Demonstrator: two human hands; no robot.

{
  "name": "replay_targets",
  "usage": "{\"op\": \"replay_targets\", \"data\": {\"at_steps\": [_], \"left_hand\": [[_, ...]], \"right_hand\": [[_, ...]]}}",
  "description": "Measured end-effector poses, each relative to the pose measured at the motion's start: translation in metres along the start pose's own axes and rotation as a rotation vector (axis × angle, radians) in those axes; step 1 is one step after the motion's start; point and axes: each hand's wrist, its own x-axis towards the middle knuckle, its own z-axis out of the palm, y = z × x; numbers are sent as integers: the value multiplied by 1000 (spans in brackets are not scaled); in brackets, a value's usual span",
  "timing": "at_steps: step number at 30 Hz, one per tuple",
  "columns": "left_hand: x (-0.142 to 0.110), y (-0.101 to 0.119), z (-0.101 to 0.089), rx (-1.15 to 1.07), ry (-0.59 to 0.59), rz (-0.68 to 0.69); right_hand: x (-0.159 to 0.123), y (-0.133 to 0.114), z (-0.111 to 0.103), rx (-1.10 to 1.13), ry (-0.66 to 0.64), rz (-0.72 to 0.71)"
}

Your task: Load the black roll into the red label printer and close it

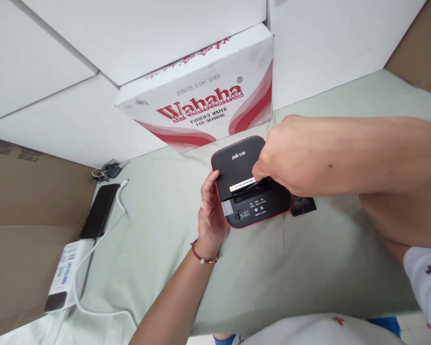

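Observation:
A small black printer with a red rim point(241, 165) sits on a pale green cloth point(273, 268). My left hand point(211, 218) cups its left side, thumb and fingers pressed against the casing. My right hand point(290, 155) comes in from the right over the printer's top. Its fingers curl down at the paper slot, by a white and yellow warning label point(242, 184). The fingertips are hidden, so I cannot make out whether they pinch anything. A small black part point(303, 206) lies just right of the printer.
A white Wahaha water carton point(204, 96) stands right behind the printer against white panels. At the left lie a black phone point(100, 211), a white power bank point(66, 275) with a white cable point(100, 239), and keys point(106, 171). Brown cardboard point(25, 239) borders the left side.

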Motion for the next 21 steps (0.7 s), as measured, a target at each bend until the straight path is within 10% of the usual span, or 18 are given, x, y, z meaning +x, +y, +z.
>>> {"op": "replay_targets", "data": {"at_steps": [21], "left_hand": [[1,2,6,38,2,59]], "right_hand": [[8,-17,-6,111,76,-87]]}}
